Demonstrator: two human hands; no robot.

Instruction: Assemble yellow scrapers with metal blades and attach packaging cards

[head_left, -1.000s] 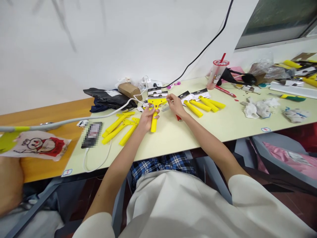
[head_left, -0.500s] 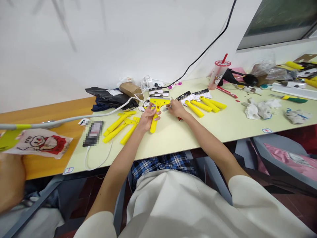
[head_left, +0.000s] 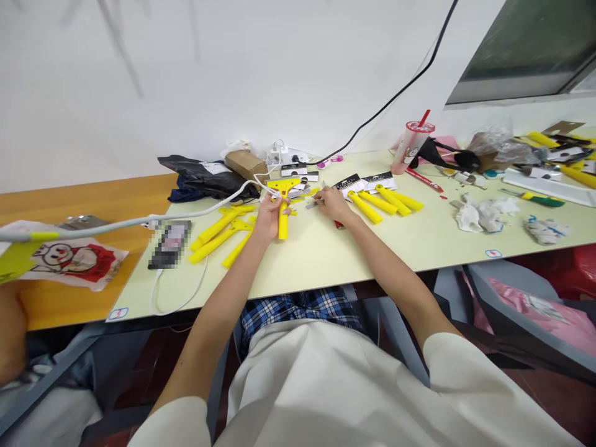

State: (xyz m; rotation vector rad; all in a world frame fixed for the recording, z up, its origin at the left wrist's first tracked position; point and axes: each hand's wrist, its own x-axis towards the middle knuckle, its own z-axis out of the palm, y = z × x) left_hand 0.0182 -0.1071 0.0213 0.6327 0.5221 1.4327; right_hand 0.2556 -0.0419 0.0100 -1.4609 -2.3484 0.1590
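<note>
My left hand [head_left: 269, 217] is closed around the handle of a yellow scraper [head_left: 283, 225], held upright with its wide head at the top. To its right, my right hand [head_left: 331, 203] is closed on a slim tool with a flat metal tip [head_left: 313, 205] and a red end [head_left: 339, 224]; its middle is hidden in my fingers. Small yellow pieces [head_left: 310, 194] lie between the two hands. Several more yellow scrapers [head_left: 216, 241] rest left of my left hand. Beyond my right hand lie several yellow handles [head_left: 367, 208] with black-and-white cards [head_left: 350, 184].
A grey cable [head_left: 205, 214] crosses the left side, above a phone [head_left: 170, 244]. A black plastic bag [head_left: 205, 180] and a brown box [head_left: 246, 164] sit at the back. Rightward stand a cup with a straw [head_left: 412, 149], crumpled tissues [head_left: 484, 214] and a green-handled tool [head_left: 542, 198].
My left hand has moved left with the scraper, away from my right hand, uncovering small yellow pieces on the table. The right hand keeps its hold in nearly the same place.
</note>
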